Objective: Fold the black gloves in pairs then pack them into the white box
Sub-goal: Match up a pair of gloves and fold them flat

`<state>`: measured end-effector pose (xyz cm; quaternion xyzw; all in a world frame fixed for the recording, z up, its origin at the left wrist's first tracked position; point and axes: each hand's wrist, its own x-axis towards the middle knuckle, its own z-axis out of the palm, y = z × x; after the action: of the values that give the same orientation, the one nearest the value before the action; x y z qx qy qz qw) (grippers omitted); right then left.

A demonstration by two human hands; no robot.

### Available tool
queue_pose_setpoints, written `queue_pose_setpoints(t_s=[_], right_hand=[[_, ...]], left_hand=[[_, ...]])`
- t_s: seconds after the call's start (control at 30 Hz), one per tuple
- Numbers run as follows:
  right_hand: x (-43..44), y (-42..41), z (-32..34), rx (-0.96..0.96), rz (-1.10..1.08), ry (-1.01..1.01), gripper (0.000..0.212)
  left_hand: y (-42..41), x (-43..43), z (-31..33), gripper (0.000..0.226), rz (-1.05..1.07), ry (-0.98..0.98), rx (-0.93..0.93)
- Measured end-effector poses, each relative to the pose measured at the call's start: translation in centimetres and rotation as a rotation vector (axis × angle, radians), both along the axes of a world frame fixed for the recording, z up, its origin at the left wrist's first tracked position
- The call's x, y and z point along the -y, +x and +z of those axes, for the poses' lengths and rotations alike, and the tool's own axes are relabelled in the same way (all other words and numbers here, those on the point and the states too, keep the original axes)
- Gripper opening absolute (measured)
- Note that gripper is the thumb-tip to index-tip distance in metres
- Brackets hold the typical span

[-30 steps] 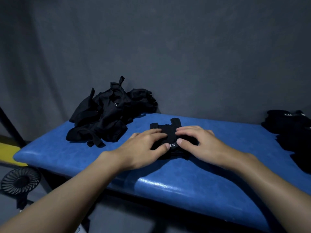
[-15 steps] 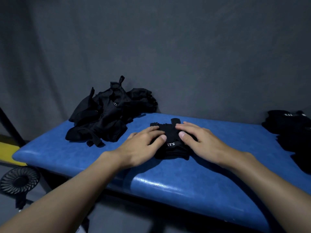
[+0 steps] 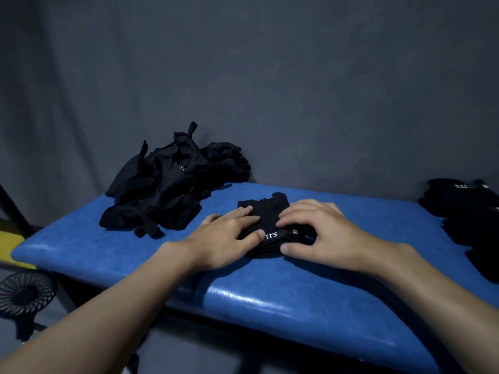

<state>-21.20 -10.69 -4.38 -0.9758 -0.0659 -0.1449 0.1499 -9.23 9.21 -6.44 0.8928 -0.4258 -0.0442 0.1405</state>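
The left hand (image 3: pixel 226 238) and right hand (image 3: pixel 321 233) both lie flat, fingers spread, pressing on the folded pair of gloves (image 3: pixel 267 225) near the middle of the bench (image 3: pixel 135 255), toward its back edge; neither hand is clamped on it. To finish this step well, keep even downward pressure, align the cuffs so the white lettering faces up, and smooth from the centre outward before lifting. The gloves are soft matte black fabric and will likely spring open if released early. The bench top is padded, glossy blue with a rounded front edge. A loose heap of gloves (image 3: pixel 172 184) sits at the back left corner; a stack of folded gloves (image 3: pixel 469 211) rests at the right edge. No white box is in view.
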Motion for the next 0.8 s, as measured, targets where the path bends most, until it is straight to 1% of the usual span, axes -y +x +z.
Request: queue_pose_setpoints(t_s=[0.03, 0.13, 0.23, 0.3, 0.4, 0.47, 0.53, 0.6, 0.63, 0.73, 0.8], right_hand=[[0.1, -0.4, 0.2, -0.018, 0.018, -0.036, 0.053], [0.2, -1.2, 0.0, -0.081, 0.020, -0.087, 0.059], [0.2, -1.4, -0.3, -0.058, 0.024, -0.096, 0.058], [0.1, -1.4, -0.4, -0.032, 0.021, -0.130, 0.054], [0.0, -1.3, -0.5, 0.010, 0.016, -0.172, 0.048], [-0.1, -1.1, -0.6, 0.023, 0.006, -0.172, 0.044], [-0.1, -1.0, -0.7, 0.048, -0.002, -0.120, 0.038], [0.0, -0.8, -0.8, 0.094, -0.024, -0.006, 0.030], [0.0, -0.7, -0.7, 0.108, -0.047, 0.076, 0.028], [-0.1, -0.5, -0.4, 0.092, -0.086, 0.320, 0.023], [-0.3, -0.4, -0.2, 0.117, -0.078, 0.405, 0.021]], left_hand=[[0.0, 0.0, 0.0, 0.059, -0.002, -0.010, -0.001], [-0.3, -0.2, 0.1, 0.055, -0.022, -0.034, -0.008], [-1.0, -0.6, 0.9, 0.051, -0.081, -0.052, -0.004], [-1.2, -1.1, 1.5, 0.057, -0.121, -0.048, -0.009], [-0.9, -1.8, 1.7, 0.079, -0.149, -0.035, -0.027], [-0.5, -2.1, 1.6, 0.083, -0.127, -0.049, -0.031], [-0.4, -2.1, 1.5, 0.080, -0.115, -0.078, -0.022], [-0.4, -2.0, 1.7, 0.074, -0.127, -0.111, -0.007], [-0.5, -1.9, 1.9, 0.066, -0.136, -0.143, -0.016], [-0.7, -1.7, 2.1, 0.028, -0.129, -0.261, -0.081], [-0.6, -1.5, 2.0, 0.014, -0.123, -0.352, -0.124]])
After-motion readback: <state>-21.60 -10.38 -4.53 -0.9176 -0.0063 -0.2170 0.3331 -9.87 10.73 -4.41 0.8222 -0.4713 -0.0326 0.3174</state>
